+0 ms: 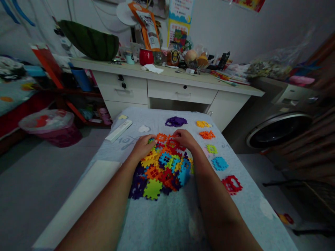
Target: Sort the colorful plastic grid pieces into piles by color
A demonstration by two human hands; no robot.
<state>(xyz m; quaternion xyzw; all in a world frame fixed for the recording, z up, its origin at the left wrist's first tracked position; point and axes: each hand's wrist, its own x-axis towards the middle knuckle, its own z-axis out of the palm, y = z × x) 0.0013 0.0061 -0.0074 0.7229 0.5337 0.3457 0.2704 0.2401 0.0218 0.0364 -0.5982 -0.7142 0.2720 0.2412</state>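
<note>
A heap of colourful interlocking plastic tiles lies on a cloth-covered table. My left hand reaches into the heap's far left side, its fingers curled at a small green and blue piece, largely hidden. At the far right of the heap, my right hand has its fingers bent down over a red tile; whether it grips the tile is not visible. Between both hands sits an orange tile. Purple tiles are grouped beyond the hands.
Along the right edge lie small groups: yellow tiles, orange tiles, a lime tile, blue tiles and red tiles. A long white box rests at left. A white drawer desk stands behind, a washing machine at right.
</note>
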